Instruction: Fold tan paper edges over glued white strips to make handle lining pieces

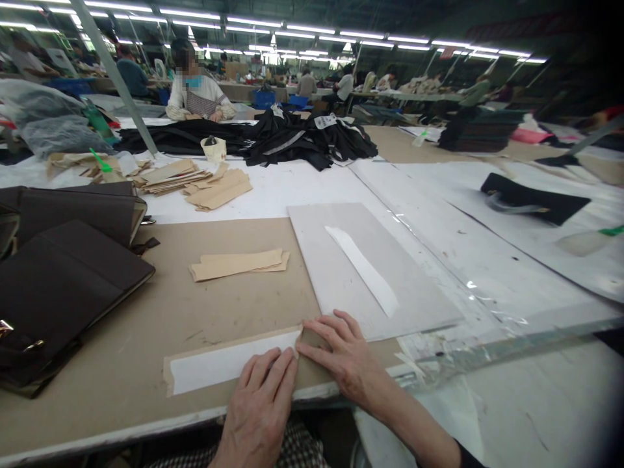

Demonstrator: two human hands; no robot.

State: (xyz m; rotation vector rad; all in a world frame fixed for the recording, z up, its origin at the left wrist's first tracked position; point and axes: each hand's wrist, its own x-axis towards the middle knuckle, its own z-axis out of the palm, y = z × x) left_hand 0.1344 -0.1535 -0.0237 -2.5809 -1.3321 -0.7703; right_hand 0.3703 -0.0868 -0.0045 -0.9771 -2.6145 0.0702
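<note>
A long white strip [219, 364] lies on a slightly larger tan piece [168, 377] near the table's front edge. My left hand [263, 396] rests flat on the strip's right part, fingers stretched out over it. At the right end of the same strip, the fingertips of my right hand [341, 354] touch its edge, fingers apart. Further back lie a few tan strips [238, 263] on the brown board [244, 305]. A curved white strip [363, 270] lies on the grey board [390, 253] to the right.
Dark brown bags [73, 292] lie at the left. Tan pieces [219, 185] and black material [302, 140] are piled further back. A person [197, 91] works across the table. At the right is a black piece [536, 198] beside a green-tipped bottle [585, 242].
</note>
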